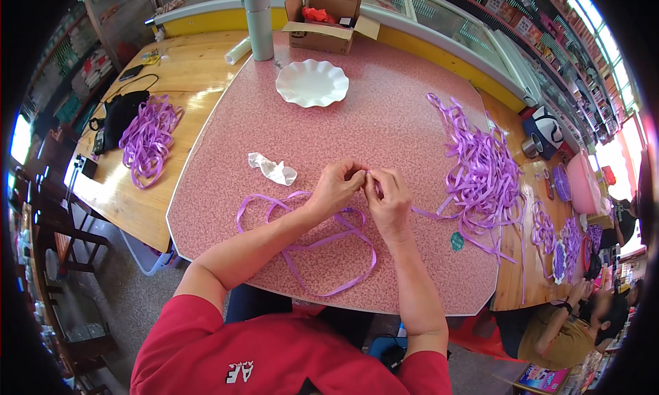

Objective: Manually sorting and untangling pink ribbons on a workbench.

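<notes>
Over the middle of the pink speckled table (226, 131), my left hand (338, 187) and my right hand (388, 197) meet with their fingertips pinched together. A bit of purple ribbon shows between them, mostly covered by the fingers. Loose loops of this purple ribbon (374, 261) lie on the table below my hands and under my left forearm. From beside my right hand a strand runs right to a big tangled heap of purple ribbon (480, 168). A crumpled white tissue (272, 169) rests left of my hands.
Farther back stand a white scalloped plate (312, 83), a grey-green bottle (259, 24) and an open cardboard box (322, 37). Another purple ribbon pile (147, 140) lies on the wooden table (192, 72) at left. A person (559, 330) sits at the right, near more ribbon and a pink basin (583, 182).
</notes>
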### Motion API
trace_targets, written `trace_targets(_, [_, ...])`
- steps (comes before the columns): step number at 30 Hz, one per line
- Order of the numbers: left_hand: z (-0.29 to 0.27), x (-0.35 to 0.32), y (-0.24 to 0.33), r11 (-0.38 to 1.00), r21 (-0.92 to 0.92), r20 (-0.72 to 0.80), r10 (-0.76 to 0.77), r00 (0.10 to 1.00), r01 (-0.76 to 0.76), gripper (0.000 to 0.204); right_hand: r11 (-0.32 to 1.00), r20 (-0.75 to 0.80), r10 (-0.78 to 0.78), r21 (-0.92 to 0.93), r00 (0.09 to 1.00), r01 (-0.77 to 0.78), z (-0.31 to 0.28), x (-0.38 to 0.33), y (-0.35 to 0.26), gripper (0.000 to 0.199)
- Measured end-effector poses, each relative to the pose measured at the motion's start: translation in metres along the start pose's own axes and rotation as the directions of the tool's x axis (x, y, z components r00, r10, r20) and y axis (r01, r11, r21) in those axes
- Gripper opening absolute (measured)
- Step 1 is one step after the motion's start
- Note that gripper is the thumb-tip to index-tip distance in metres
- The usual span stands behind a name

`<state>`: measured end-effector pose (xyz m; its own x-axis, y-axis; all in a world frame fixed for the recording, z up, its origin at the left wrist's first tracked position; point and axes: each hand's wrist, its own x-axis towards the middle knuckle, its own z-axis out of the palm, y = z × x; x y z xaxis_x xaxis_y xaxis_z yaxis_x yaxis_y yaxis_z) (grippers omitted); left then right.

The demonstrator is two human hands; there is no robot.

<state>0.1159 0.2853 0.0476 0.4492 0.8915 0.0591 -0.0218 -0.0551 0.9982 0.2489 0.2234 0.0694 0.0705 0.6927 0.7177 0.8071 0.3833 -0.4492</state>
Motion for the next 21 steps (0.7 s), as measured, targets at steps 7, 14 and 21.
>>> trace_targets(7, [0.005, -0.003, 0.003, 0.986, -0.026, -0.055, 0.161, 0.985, -0.163, 0.012, 0.847, 0.058, 0.334, 0.419, 0.941, -0.327, 0.007, -0.010, 0.011, 0.006])
trace_targets(14, [-0.003, 0.000, 0.007, 0.707, 0.414, 0.043, 0.614, 0.788, -0.574, 0.020, 0.217, 0.425, 0.653, 0.688, 0.627, -0.693, 0.003, -0.009, 0.009, 0.008])
trace_targets(21, [-0.014, 0.003, 0.015, 0.463, 0.556, 0.223, 0.716, 0.661, -0.690, 0.019, -0.045, 0.557, 0.664, 0.696, 0.499, -0.717, -0.002, -0.005, 0.013, 0.008])
